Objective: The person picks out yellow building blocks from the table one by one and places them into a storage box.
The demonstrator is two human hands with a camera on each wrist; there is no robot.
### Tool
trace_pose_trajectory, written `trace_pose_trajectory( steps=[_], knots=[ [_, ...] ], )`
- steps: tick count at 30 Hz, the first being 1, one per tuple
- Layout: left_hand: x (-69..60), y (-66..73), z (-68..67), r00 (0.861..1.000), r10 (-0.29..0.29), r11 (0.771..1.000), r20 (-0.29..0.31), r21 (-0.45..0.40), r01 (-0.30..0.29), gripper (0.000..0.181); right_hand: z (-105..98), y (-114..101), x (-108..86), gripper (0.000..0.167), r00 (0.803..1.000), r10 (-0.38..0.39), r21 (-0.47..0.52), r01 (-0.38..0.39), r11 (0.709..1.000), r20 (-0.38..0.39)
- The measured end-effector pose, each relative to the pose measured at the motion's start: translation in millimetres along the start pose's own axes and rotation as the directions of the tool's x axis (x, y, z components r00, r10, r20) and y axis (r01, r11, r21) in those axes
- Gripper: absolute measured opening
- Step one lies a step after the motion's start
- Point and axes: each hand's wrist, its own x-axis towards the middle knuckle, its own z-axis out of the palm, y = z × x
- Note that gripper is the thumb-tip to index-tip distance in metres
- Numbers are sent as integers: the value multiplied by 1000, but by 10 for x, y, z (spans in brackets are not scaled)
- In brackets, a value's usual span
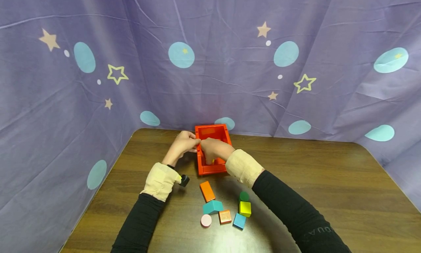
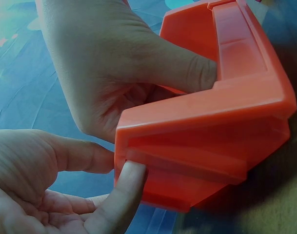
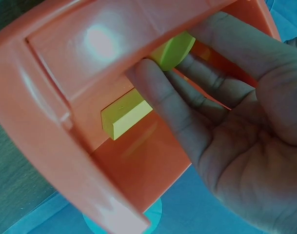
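Observation:
A red plastic bin (image 1: 213, 169) stands near the back edge of the table. At its left side, my left hand (image 1: 184, 141) grips the wall's edge between thumb and finger, as the left wrist view shows closely. My right hand (image 1: 215, 149) reaches down inside the bin. In the right wrist view its thumb and fingers pinch a yellow block with a curved side (image 3: 176, 51), partly hidden by the rim and fingers. A yellow rectangular block (image 3: 124, 116) lies in the bin beside that hand.
In front of the bin lie an orange block (image 1: 207, 191), a teal block (image 1: 212, 207), a pink round block (image 1: 206, 221), a smaller orange block (image 1: 225, 217), a blue block (image 1: 239, 221), a yellow block (image 1: 245, 209) and a green round block (image 1: 244, 196). A purple curtain (image 1: 230, 81) hangs behind.

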Motion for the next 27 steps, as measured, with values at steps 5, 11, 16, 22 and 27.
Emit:
trace_pose_trajectory(
  steps=[5, 11, 16, 22, 27],
  knots=[
    [-2, 1, 6, 1000, 0, 1000, -2, 1, 0, 20, 11, 8, 7, 23, 1000, 1, 11, -1, 1000, -2],
    [0, 1, 4, 1000, -1, 1000, -3, 5, 1, 20, 11, 10, 1, 25, 1000, 2, 14, -2, 1000, -1],
    [-3, -3, 3, 1000, 3, 1000, 4, 2, -3, 18, 18, 9, 4, 28, 1000, 3, 19, -3, 1000, -1],
    [-12, 5, 3, 1000, 6, 1000, 6, 4, -6, 16, 12, 4, 0, 28, 1000, 10, 10, -10, 1000, 0],
    [-3, 7, -3, 1000, 0, 1000, 10, 7, 0, 23, 0, 3, -9, 27, 1000, 0, 5, 0, 1000, 0]
  ],
)
